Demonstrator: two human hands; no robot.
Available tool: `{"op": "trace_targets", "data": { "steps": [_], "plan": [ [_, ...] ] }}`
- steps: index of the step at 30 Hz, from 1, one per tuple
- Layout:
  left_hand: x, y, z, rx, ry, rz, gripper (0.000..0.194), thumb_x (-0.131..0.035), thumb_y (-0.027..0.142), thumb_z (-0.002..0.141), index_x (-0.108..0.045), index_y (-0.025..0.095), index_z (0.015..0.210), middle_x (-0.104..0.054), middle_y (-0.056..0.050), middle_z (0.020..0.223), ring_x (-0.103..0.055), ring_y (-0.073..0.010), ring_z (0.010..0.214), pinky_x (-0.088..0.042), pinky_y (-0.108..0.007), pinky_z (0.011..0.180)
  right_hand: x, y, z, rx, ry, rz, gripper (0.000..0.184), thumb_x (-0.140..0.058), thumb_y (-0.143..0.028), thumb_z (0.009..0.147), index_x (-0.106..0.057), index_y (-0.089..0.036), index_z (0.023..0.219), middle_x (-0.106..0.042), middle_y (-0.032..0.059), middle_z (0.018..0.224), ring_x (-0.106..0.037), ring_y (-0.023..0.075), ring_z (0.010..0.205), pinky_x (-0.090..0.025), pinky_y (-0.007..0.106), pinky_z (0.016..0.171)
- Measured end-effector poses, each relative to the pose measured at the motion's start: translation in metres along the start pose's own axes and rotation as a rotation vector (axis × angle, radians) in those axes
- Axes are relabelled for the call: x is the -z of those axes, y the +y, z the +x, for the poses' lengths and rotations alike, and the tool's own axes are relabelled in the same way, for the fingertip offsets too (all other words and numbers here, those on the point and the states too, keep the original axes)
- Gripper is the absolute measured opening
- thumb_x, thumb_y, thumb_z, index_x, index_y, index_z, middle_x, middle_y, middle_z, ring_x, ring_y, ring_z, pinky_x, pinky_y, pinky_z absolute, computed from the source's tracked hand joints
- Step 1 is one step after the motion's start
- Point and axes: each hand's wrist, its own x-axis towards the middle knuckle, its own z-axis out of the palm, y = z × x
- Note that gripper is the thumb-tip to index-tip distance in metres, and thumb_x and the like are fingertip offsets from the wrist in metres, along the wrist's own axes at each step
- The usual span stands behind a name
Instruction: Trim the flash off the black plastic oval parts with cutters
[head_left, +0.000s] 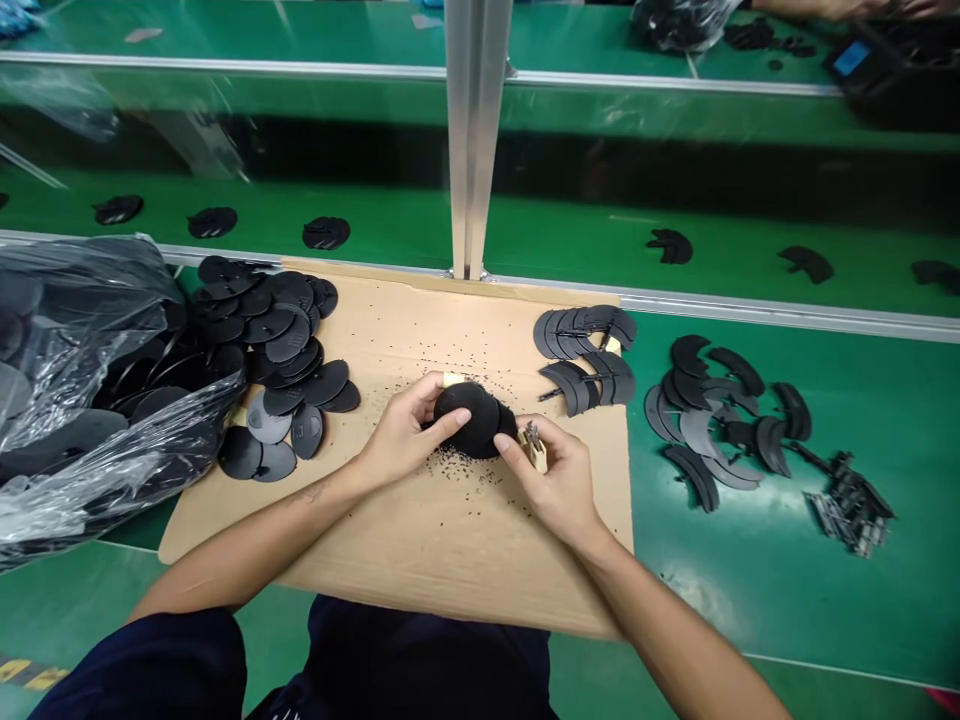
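My left hand (409,430) grips black round plastic discs (471,415) over the cardboard sheet (420,560), thumb on top. A pale band wraps one of its fingers. My right hand (555,470) is closed, its thumb and fingers pinching the right edge of the same black pieces. A small beige-handled tool (534,450) with a metal part also sits in my right hand; its kind is unclear. Tiny black scraps lie scattered on the cardboard beneath. How the black pieces join is hidden by my fingers.
Left lie piled black discs (289,330) and a clear plastic bag (90,410) of more. On the right are curved black pieces (589,350), a looser heap (705,400) and small dark parts (851,505). A metal post (472,140) rises ahead; black pieces (326,233) lie on the green surface behind.
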Motion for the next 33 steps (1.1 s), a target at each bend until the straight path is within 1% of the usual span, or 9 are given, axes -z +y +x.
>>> {"op": "trace_targets", "data": {
  "steps": [3,6,9,12,14,17,20,24,33],
  "plan": [
    [-0.002,0.0,0.0,-0.001,0.015,-0.088,0.016,-0.072,0.029,0.086,-0.064,0.015,0.09,-0.067,-0.001,0.08,-0.062,-0.0105,0.072,-0.054,-0.02,0.066,-0.001,0.002,-0.001,-0.004,-0.008,-0.031,0.02,-0.066,-0.032,0.09,-0.059,-0.02,0.075,-0.057,-0.0031,0.068,-0.051,0.012,0.063,-0.044,0.025,0.061],
    [-0.001,0.002,-0.001,-0.013,0.021,-0.075,0.016,-0.072,0.029,0.086,-0.066,0.015,0.09,-0.068,-0.001,0.079,-0.063,-0.0104,0.071,-0.054,-0.02,0.065,0.0,0.005,0.0,0.013,-0.007,-0.064,0.017,-0.066,-0.036,0.091,-0.064,-0.02,0.083,-0.063,-0.0015,0.072,-0.056,0.0136,0.065,-0.047,0.026,0.062],
    [0.001,0.006,-0.002,-0.077,-0.014,0.09,0.015,-0.071,0.028,0.089,-0.07,0.015,0.095,-0.07,-0.003,0.084,-0.064,-0.0116,0.075,-0.055,-0.022,0.068,0.002,0.008,0.001,0.1,0.059,-0.137,0.014,-0.07,-0.034,0.089,-0.068,-0.022,0.096,-0.07,0.0021,0.087,-0.064,0.0174,0.076,-0.052,0.031,0.071],
    [0.001,0.011,-0.006,-0.232,-0.094,0.324,0.013,-0.07,0.026,0.09,-0.073,0.016,0.097,-0.073,-0.006,0.09,-0.067,-0.0143,0.082,-0.056,-0.025,0.073,0.006,0.008,0.003,0.216,0.057,-0.239,0.018,-0.073,-0.031,0.087,-0.07,-0.024,0.104,-0.073,0.0047,0.097,-0.066,0.0211,0.088,-0.053,0.037,0.08],
    [-0.002,0.012,-0.012,-0.318,-0.117,0.393,0.015,-0.07,0.025,0.09,-0.074,0.017,0.102,-0.075,-0.008,0.095,-0.069,-0.0163,0.086,-0.058,-0.027,0.076,0.009,0.007,0.002,0.27,-0.005,-0.282,0.013,-0.072,-0.027,0.088,-0.07,-0.024,0.1,-0.074,0.0049,0.093,-0.067,0.0212,0.086,-0.053,0.038,0.079],
    [-0.008,0.008,-0.02,-0.255,-0.074,0.376,0.023,-0.071,0.027,0.09,-0.072,0.019,0.111,-0.077,-0.008,0.1,-0.073,-0.0174,0.087,-0.06,-0.026,0.077,0.011,0.004,-0.005,0.315,-0.051,-0.28,0.005,-0.066,-0.02,0.091,-0.07,-0.022,0.093,-0.073,0.0045,0.083,-0.066,0.0189,0.076,-0.053,0.035,0.073],
    [-0.009,0.0,-0.022,-0.178,-0.043,0.333,0.024,-0.071,0.033,0.089,-0.074,0.02,0.11,-0.079,-0.006,0.1,-0.076,-0.0183,0.083,-0.062,-0.025,0.072,0.01,0.005,-0.011,0.343,0.011,-0.243,0.005,-0.064,-0.02,0.092,-0.069,-0.022,0.092,-0.072,0.0044,0.079,-0.065,0.0182,0.074,-0.052,0.034,0.071],
    [-0.006,-0.002,-0.02,-0.274,-0.056,0.329,0.021,-0.069,0.035,0.09,-0.078,0.022,0.104,-0.079,-0.006,0.1,-0.077,-0.0197,0.086,-0.062,-0.024,0.073,0.009,0.006,-0.014,0.372,0.043,-0.262,0.006,-0.063,-0.022,0.092,-0.068,-0.021,0.09,-0.071,0.0041,0.077,-0.064,0.017,0.071,-0.051,0.033,0.07],
    [-0.005,0.004,-0.017,-0.355,-0.095,0.313,0.024,-0.065,0.026,0.092,-0.075,0.025,0.114,-0.079,-0.007,0.103,-0.077,-0.0205,0.089,-0.063,-0.027,0.074,0.008,0.007,-0.012,0.359,0.014,-0.242,0.004,-0.064,-0.021,0.091,-0.067,-0.022,0.088,-0.069,0.0035,0.076,-0.062,0.0175,0.071,-0.05,0.032,0.068]
  ]
}}
